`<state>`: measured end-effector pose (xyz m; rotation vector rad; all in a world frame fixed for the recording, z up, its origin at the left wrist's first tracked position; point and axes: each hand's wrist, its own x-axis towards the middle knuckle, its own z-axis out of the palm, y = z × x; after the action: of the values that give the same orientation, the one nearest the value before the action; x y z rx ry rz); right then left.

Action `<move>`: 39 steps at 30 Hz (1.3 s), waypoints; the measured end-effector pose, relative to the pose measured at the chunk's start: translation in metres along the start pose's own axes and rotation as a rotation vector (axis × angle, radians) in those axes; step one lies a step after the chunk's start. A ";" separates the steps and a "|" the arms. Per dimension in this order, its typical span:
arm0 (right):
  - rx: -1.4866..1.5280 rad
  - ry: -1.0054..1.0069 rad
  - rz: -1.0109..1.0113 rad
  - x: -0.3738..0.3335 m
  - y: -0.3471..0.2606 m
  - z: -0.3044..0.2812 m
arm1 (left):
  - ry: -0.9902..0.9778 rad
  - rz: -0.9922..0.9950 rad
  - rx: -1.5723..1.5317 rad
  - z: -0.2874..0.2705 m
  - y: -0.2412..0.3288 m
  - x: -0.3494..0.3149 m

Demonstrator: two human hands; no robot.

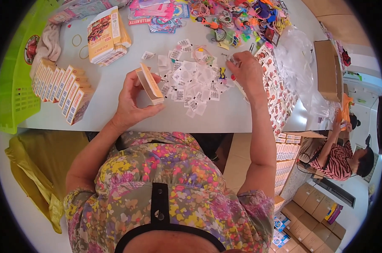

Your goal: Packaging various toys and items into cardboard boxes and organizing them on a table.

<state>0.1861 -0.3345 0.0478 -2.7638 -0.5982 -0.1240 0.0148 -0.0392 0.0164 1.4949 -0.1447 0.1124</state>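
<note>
My left hand (132, 99) is wrapped round a small white-and-orange carton (150, 86), held tilted above the table with its top end open. To its right lies a loose pile of small white printed sachets (186, 80). Beyond that pile's right side my right hand (247, 71) is closed, its fingertips pinched together low over the table. What they hold is too small to make out. Near those fingertips lies a small yellow-and-black trinket (222, 73). A sheet of printed stickers (279, 90) spreads just right of my right wrist.
A row of filled-looking cartons (60, 88) stands at left, beside a green basket (5, 114). Flat cartons (103, 38) are stacked behind. Colourful trinkets (241, 21) heap at the back; a clear plastic bag (296, 55) and cardboard box (328, 69) are right. Another person (336, 158) works farther right.
</note>
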 end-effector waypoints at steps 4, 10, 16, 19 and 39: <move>0.137 -0.060 0.142 0.006 0.007 -0.001 | 0.020 -0.016 -0.028 0.002 -0.001 0.000; 0.452 -0.021 0.148 0.008 0.009 -0.014 | 0.018 -0.025 -0.043 0.001 -0.002 -0.001; 0.495 -0.035 0.329 -0.044 0.048 -0.043 | 0.035 -0.066 -0.094 0.001 0.000 -0.001; 0.506 -0.063 0.417 -0.068 0.042 -0.032 | 0.022 -0.060 -0.068 0.000 -0.002 0.001; 0.159 0.174 -0.413 0.065 -0.089 0.012 | -0.010 -0.070 -0.009 0.001 0.005 -0.004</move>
<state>0.2084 -0.2287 0.0707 -2.4110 -1.0711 -0.3856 0.0101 -0.0393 0.0202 1.4903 -0.1008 0.0482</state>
